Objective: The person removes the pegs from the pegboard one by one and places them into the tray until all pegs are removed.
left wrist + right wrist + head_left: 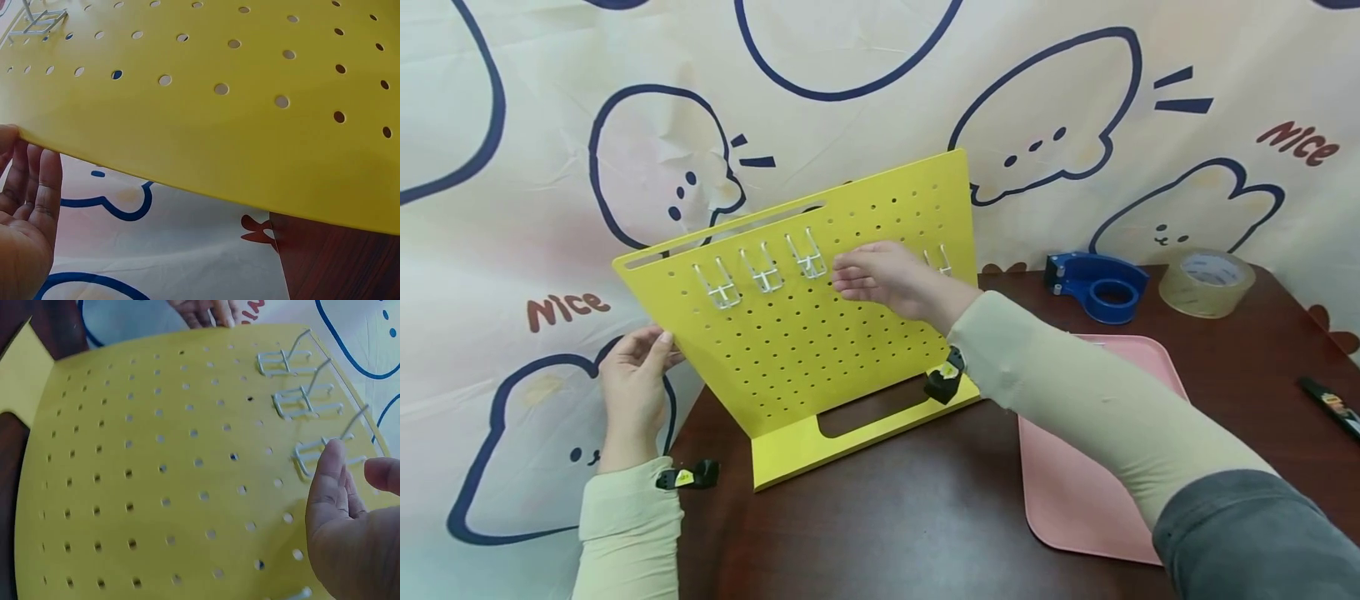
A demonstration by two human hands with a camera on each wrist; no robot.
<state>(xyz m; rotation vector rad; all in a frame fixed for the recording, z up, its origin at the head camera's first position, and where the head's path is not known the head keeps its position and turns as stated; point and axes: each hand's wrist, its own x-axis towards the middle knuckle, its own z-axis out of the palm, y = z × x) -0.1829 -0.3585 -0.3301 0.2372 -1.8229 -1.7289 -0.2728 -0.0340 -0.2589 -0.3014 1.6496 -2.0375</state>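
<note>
A yellow pegboard (857, 183) stands tilted on its base on the dark table. At its left edge my left hand (634, 383) pinches the panel, thumb in front and fingers behind; the left wrist view also shows the hand (28, 219) at that edge. White wire hooks hang along the upper part: a left hook (724, 294), a middle one (766, 278) and a third (811, 265). My right hand (883, 275) is beside the third hook, its fingertips overlapping that hook (303, 464) in the right wrist view. Another hook (943, 265) is partly hidden behind the right hand.
A pink tray (1090, 500) lies right of the pegboard, partly under the right forearm. Behind it are a blue tape dispenser (1112, 292) and a roll of clear tape (1206, 283). A dark green and black item (1330, 404) lies at the far right. A printed cloth (880, 67) hangs behind.
</note>
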